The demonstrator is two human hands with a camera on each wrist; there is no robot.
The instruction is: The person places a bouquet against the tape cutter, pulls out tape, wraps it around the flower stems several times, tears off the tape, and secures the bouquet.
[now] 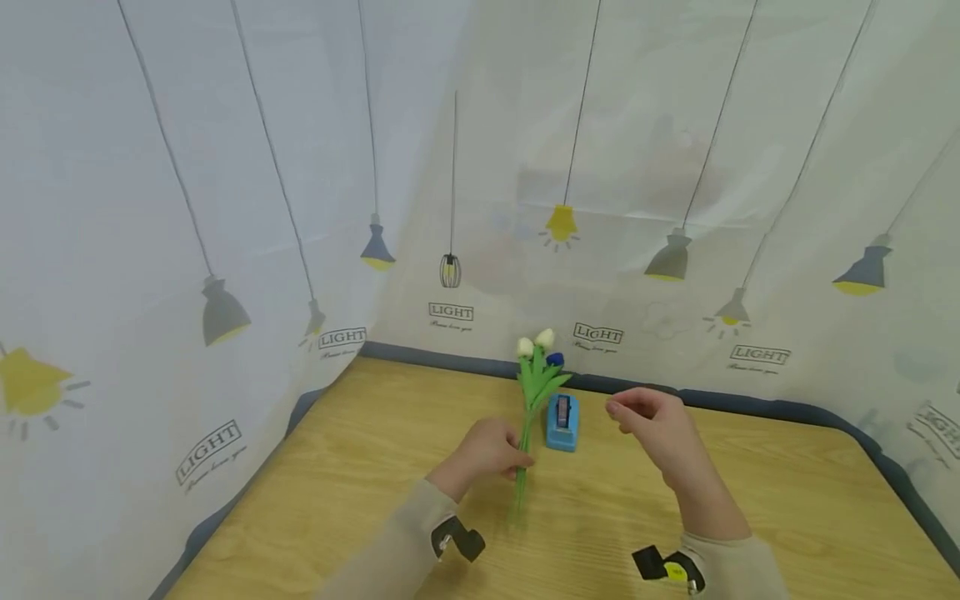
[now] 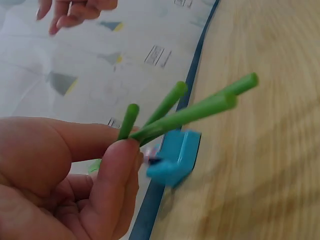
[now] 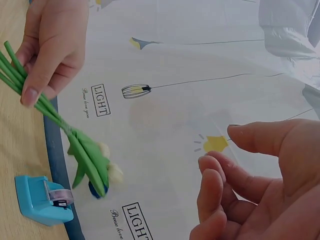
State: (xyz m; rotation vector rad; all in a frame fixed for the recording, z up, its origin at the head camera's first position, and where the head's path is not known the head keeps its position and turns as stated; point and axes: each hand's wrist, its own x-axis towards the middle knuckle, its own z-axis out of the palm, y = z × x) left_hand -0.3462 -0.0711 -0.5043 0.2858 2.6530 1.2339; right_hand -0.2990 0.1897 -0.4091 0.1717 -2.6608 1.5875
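Note:
My left hand pinches the green stems of a small bunch of artificial tulips between thumb and fingers. Two white blooms and a blue one point toward the back wall. Cut stem ends fan out past the fingertips in the left wrist view. In the right wrist view the stems lie close together above the leaves. A blue tape dispenser with a roll of clear tape stands just right of the bunch. My right hand is raised to the right of the dispenser, its fingers loosely bent with nothing between them.
The wooden table runs back to a pale curtain printed with hanging lamps and the word LIGHT. A dark blue band follows the table's back and side edges. Both wrists wear black straps over light sleeves.

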